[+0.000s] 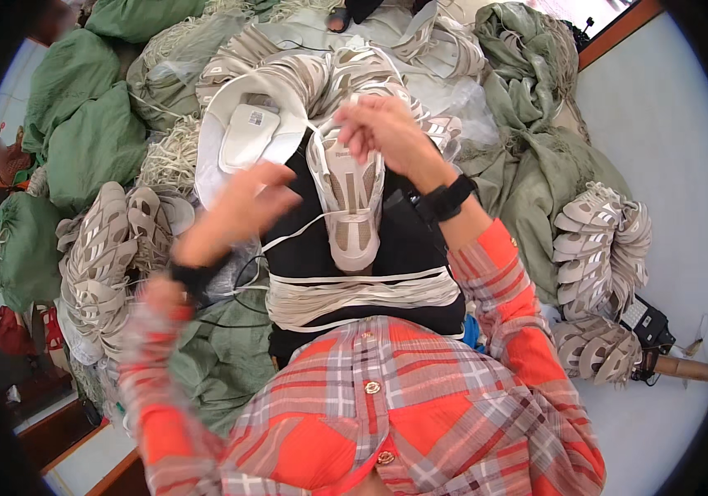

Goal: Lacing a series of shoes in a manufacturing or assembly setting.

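Head view: below right hand (pixel 391 136), lace (pixel 347 214) crosses shoe (pixel 352 198); lacing likely unfinished. Left hand (pixel 248 202) blurred; both grips: cannot tell.

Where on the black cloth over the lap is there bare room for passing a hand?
Black cloth shows in two small patches: right of the shoe upper, bordered by the black wristband and the lace bundle; and between the shoe upper and the left hand, though a lace crosses there. Crowded: beyond the shoe upper, with stacked uppers.

Left fingers (pixel 275 174) blurred, shirt (pixel 346 364) cut off
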A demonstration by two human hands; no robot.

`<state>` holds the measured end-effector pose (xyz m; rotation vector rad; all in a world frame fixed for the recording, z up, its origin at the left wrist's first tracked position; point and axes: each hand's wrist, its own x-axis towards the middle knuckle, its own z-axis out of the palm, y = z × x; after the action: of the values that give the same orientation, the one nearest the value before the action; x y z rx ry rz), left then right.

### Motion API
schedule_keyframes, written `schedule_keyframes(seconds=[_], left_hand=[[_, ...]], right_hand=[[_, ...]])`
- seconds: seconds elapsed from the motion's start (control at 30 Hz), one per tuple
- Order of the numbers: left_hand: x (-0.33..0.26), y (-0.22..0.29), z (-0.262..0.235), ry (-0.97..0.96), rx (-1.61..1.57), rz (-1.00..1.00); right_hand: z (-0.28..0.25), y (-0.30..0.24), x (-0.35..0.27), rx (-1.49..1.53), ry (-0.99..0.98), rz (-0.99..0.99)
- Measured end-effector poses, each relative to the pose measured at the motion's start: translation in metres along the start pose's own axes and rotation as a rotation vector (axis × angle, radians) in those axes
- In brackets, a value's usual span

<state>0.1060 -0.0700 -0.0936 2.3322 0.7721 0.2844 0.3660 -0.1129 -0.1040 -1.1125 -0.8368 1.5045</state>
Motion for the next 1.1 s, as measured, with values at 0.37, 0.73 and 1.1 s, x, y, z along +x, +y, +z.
schedule_keyframes(seconds=[0.37, 0.73, 1.1], left_hand=[[-0.058, 0.049, -0.015, -0.305, -0.229, -0.059], [-0.271, -0.053, -0.102, -0.136, 0.045, -0.763], [-0.413, -0.150, -0.068, 0.187, 1.323, -0.889]], right_hand=[[0.062, 0.022, -0.050, -0.728, -0.446, -0.467], [-0.042, 0.009, -0.077, -0.527, -0.152, -0.051], [-0.030, 0.012, -0.102, -0.872, -0.341, -0.074]])
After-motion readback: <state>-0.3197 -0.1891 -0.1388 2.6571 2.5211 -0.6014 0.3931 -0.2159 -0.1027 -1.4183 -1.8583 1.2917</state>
